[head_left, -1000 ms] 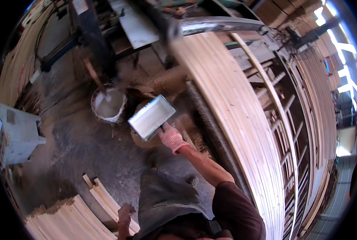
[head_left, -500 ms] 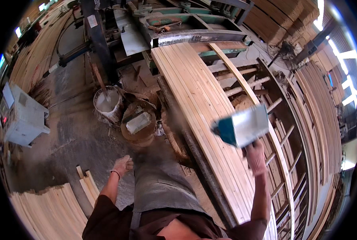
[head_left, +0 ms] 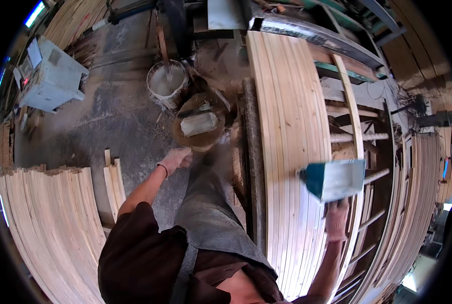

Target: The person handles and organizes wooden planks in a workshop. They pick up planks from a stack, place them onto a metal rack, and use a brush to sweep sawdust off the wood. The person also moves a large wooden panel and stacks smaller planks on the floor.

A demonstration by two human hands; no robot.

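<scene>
My right hand, in a knit glove, is closed round the handle of a teal, box-shaped hand spreader with a whitish inside. It is held over the right edge of a row of long, pale wooden strips lying side by side. My left hand, also gloved, hangs on the left with loosely bent fingers and nothing visible in it. Nearest to it is a round brown container with a white-coated rectangular block on top. A bucket of white liquid with a stick in it stands behind.
One single strip lies apart over the rungs of a metal rack. Stacked boards fill the lower left. A grey control cabinet stands far left, a steel machine frame at the far end, and more timber on the right.
The view has turned, so the strips now run more upright in it. My left hand has come closer to the round container. The spreader stays in my right hand above the strips.
</scene>
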